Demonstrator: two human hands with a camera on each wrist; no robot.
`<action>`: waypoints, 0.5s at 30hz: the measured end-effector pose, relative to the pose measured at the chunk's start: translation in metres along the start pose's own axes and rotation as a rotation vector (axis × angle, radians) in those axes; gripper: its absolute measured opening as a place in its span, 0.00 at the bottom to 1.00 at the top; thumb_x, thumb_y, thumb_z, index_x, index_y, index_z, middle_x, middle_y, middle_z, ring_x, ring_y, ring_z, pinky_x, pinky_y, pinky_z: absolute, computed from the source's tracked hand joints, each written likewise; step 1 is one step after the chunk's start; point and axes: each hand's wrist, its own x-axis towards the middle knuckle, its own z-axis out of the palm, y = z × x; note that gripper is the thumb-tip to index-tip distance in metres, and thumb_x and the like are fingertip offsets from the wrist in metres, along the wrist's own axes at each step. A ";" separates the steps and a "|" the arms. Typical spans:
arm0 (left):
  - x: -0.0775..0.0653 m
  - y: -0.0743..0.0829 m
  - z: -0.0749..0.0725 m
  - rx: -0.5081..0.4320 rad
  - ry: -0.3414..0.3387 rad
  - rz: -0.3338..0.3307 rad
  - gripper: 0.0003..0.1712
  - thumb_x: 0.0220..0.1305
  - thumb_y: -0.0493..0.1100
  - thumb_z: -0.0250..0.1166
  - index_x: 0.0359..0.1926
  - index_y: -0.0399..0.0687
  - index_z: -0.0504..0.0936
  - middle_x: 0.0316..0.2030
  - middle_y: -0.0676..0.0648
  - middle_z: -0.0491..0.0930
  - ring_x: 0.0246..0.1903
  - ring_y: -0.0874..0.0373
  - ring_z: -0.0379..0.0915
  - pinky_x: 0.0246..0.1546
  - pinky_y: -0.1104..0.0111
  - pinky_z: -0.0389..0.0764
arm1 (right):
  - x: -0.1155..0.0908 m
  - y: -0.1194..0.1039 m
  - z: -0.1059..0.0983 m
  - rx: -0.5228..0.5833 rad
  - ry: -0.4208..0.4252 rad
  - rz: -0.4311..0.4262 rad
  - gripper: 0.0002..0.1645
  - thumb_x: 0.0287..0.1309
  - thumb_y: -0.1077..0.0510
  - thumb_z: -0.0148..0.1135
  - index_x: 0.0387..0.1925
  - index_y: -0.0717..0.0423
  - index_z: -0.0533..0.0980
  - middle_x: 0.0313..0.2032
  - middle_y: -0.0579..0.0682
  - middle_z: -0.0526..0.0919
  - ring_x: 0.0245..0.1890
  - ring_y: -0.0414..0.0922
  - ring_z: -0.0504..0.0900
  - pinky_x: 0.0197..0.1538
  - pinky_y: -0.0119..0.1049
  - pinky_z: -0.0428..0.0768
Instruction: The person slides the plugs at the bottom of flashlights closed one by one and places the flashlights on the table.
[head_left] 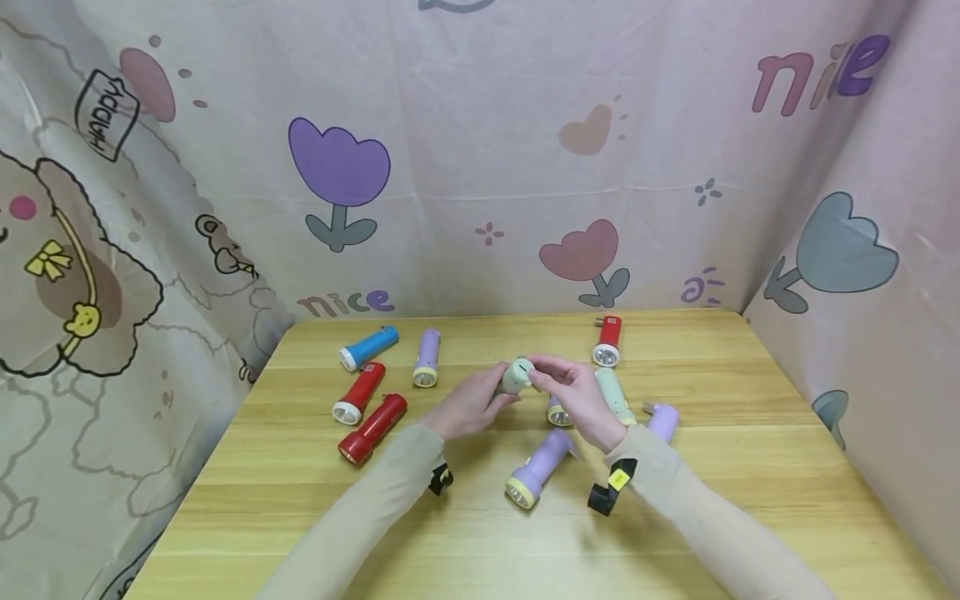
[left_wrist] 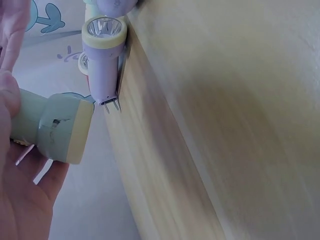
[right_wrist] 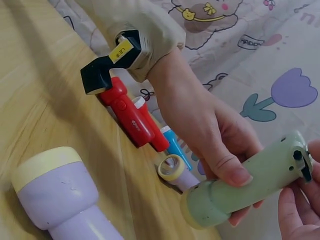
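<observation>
A pale green flashlight (head_left: 516,377) with a cream head ring is held above the table by my left hand (head_left: 471,406). In the right wrist view the left thumb lies along the barrel of this flashlight (right_wrist: 250,185), close to its head. My right hand (head_left: 581,396) has its thumb and fingers at the tail end, pinching it beside a dark slot. A purple flashlight (head_left: 543,467) lies below the hands. Another purple flashlight (head_left: 557,412) is partly covered by the right hand. The left wrist view shows the flashlight's cream ring (left_wrist: 80,132) and dark scuffs on its head.
On the left lie a blue flashlight (head_left: 371,346), a purple one, a red one with white rim (head_left: 360,392) and an all-red one (head_left: 372,427). To the right are a second green flashlight (head_left: 611,390), a purple one with prongs (head_left: 663,421) and a red one (head_left: 609,337). Printed curtains surround the table.
</observation>
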 end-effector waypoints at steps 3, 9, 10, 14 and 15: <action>0.000 0.000 -0.001 -0.016 -0.017 -0.009 0.20 0.75 0.46 0.57 0.63 0.46 0.69 0.54 0.46 0.82 0.57 0.53 0.80 0.62 0.60 0.81 | -0.001 0.003 0.000 0.035 -0.025 -0.004 0.25 0.68 0.62 0.61 0.63 0.69 0.73 0.61 0.61 0.81 0.51 0.30 0.84 0.57 0.26 0.81; 0.000 0.000 -0.002 -0.022 -0.029 -0.008 0.18 0.76 0.44 0.57 0.62 0.46 0.69 0.55 0.45 0.82 0.58 0.52 0.80 0.63 0.60 0.81 | -0.002 0.007 0.000 0.173 -0.091 0.023 0.29 0.69 0.62 0.59 0.67 0.70 0.67 0.59 0.46 0.84 0.56 0.32 0.82 0.62 0.25 0.79; 0.000 -0.001 -0.002 -0.022 -0.029 -0.007 0.18 0.76 0.44 0.57 0.62 0.46 0.69 0.55 0.45 0.82 0.58 0.52 0.80 0.63 0.60 0.81 | -0.002 0.008 0.000 0.189 -0.095 0.029 0.30 0.69 0.62 0.59 0.68 0.70 0.66 0.59 0.44 0.83 0.56 0.31 0.81 0.62 0.25 0.79; -0.001 -0.002 -0.001 -0.016 -0.025 -0.007 0.17 0.76 0.42 0.56 0.62 0.47 0.69 0.55 0.46 0.82 0.57 0.53 0.80 0.63 0.61 0.81 | -0.002 0.010 0.002 0.243 -0.097 0.054 0.31 0.70 0.62 0.58 0.69 0.70 0.64 0.59 0.42 0.82 0.57 0.30 0.80 0.64 0.25 0.77; -0.001 -0.002 -0.001 -0.015 -0.023 -0.010 0.18 0.76 0.42 0.56 0.62 0.46 0.69 0.55 0.46 0.82 0.57 0.53 0.80 0.62 0.61 0.81 | -0.002 0.011 0.002 0.256 -0.096 0.062 0.31 0.70 0.62 0.58 0.69 0.70 0.63 0.60 0.43 0.81 0.57 0.30 0.80 0.64 0.25 0.77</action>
